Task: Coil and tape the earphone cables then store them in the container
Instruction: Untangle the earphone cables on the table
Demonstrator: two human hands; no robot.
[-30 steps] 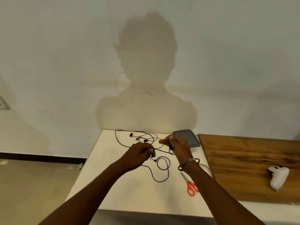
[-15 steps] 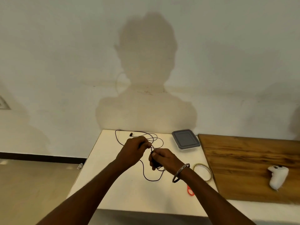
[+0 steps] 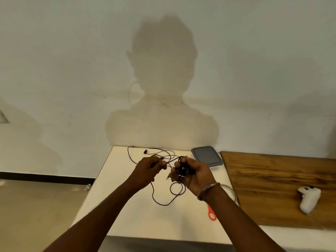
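A person's two hands work a black earphone cable (image 3: pixel 183 169) above a white tabletop (image 3: pixel 131 217) set against a pale wall. The right hand (image 3: pixel 193 174), palm turned upward and a metal bangle (image 3: pixel 207 190) on its wrist, has its grip curled round a small dark bundle of coiled cable. A short end that looks like the plug hangs just left of its fingers. The left hand (image 3: pixel 150 170), just beside it, has its grip pinched together on a strand of the same cable that runs across to the bundle. Below the hands the rest of the cable drops to the tabletop and lies there in two loose loops. At the far end of the tabletop more thin black cable lies in a tangle, with an earbud (image 3: pixel 145 152) showing near the wall. The grey container (image 3: pixel 206 158), its lid on, sits at the far right corner of the white tabletop, just beyond the right hand and apart from the cable. A roll of clear tape (image 3: pixel 230 191) lies partly hidden behind the right wrist, and the orange handle of a pair of scissors (image 3: pixel 211 214) shows beside the forearm. To the right, a white handheld controller (image 3: pixel 308 199) rests on a wooden surface (image 3: pixel 269 175).
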